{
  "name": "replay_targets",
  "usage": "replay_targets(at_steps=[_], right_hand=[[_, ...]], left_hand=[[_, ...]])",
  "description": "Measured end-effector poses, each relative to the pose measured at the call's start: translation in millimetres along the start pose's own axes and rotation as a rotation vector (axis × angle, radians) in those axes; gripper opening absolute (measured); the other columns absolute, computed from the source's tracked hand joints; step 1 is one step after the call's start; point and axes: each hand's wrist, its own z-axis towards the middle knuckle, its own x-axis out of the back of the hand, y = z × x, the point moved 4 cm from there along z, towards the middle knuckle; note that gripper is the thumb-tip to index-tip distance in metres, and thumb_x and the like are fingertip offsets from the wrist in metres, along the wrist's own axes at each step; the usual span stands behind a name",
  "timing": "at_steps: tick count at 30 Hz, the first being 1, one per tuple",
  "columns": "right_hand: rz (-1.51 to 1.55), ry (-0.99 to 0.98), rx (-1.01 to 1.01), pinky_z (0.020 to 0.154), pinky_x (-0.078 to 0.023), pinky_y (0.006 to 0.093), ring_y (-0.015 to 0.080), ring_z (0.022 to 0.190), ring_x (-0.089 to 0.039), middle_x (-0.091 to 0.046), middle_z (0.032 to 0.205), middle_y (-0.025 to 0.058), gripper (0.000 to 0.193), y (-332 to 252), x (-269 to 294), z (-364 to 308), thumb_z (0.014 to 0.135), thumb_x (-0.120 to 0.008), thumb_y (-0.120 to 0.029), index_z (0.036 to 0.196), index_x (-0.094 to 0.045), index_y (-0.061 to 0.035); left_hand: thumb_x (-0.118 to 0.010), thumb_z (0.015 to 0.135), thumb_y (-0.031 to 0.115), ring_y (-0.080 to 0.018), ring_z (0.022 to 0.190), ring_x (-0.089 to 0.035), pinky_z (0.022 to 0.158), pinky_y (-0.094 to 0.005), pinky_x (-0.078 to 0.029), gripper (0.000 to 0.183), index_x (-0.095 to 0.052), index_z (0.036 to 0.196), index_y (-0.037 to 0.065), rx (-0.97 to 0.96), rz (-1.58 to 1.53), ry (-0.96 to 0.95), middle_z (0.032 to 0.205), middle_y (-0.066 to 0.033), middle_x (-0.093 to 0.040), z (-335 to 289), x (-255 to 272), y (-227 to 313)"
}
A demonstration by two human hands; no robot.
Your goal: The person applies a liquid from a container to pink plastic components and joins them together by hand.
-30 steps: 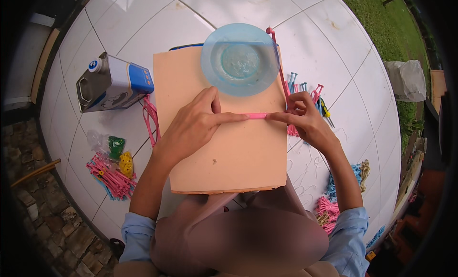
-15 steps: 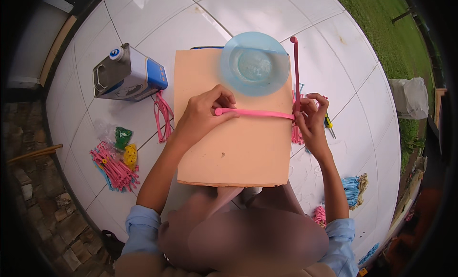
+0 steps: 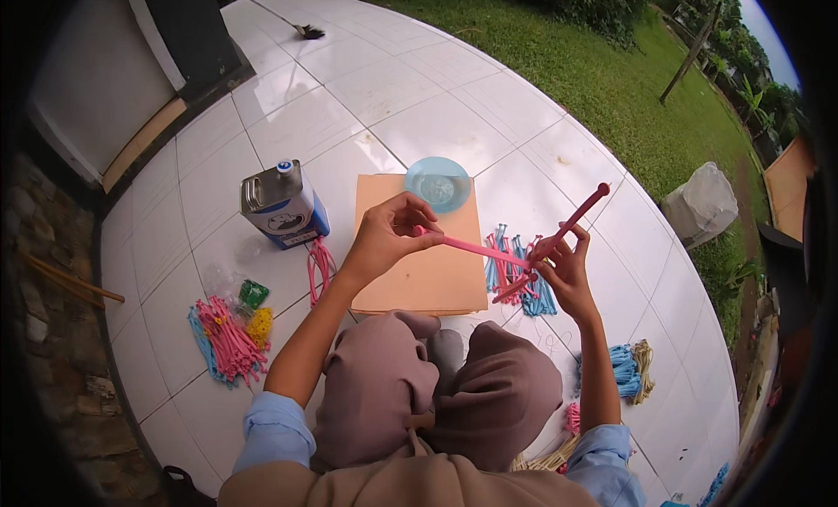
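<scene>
A pink flexible strip (image 3: pixel 478 248) stretches between my two hands, over the right part of a peach-coloured board (image 3: pixel 410 284). My left hand (image 3: pixel 384 238) pinches its left end between thumb and fingers. At the other end my right hand (image 3: pixel 567 271) is closed around the spot where it meets a darker pink strip (image 3: pixel 572 217). That darker strip slants up to the right and ends in a round knob; another short piece hangs below the fingers. A translucent blue bowl (image 3: pixel 439 208) stands on the far edge of the board. Exactly how the strips join is hidden by my right fingers.
A metal can (image 3: pixel 288 206) stands left of the board, with pink loops (image 3: pixel 321 267) beside it. Bundled pink strips (image 3: pixel 229 339), green and yellow bags lie farther left. Pink and blue strips (image 3: pixel 539 293) lie right, near a blue bundle (image 3: pixel 624 370). A whitish sack (image 3: pixel 701 204) sits by the grass.
My view has tilted up, showing more lawn and a broom. The darker strip, upright before, now leans to the right, and the pink strip slopes down toward my right hand.
</scene>
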Motion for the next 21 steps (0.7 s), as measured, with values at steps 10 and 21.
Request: replay_targets(at_steps=[10,21], right_hand=[[0.112,-0.177,0.249,0.073,-0.055,0.0357,0.0222,0.088,-0.059,-0.05,0.093,0.0125,0.061,-122.1,-76.6,-12.7,0.082,-0.053,0.009,0.124,-0.014,-0.0114],[0.72,-0.075,-0.129,0.091,-0.048,0.0409,0.0307,0.105,-0.053,-0.044,0.112,0.0199,0.071,-104.7,-294.4,117.0,0.083,-0.056,0.002,0.13,-0.005,-0.0069]], left_hand=[[-0.071,0.074,0.001,-0.0119,0.084,-0.061,0.074,-0.0209,-0.049,0.041,-0.048,0.108,0.001,-0.264,-0.107,0.161,0.087,-0.0088,-0.061,-80.7,46.5,130.0],[-0.049,0.094,0.017,-0.0077,0.058,-0.046,0.054,-0.0226,-0.04,0.014,-0.045,0.09,0.004,-0.24,0.032,0.608,0.067,-0.0017,-0.049,-110.0,132.8,69.2]])
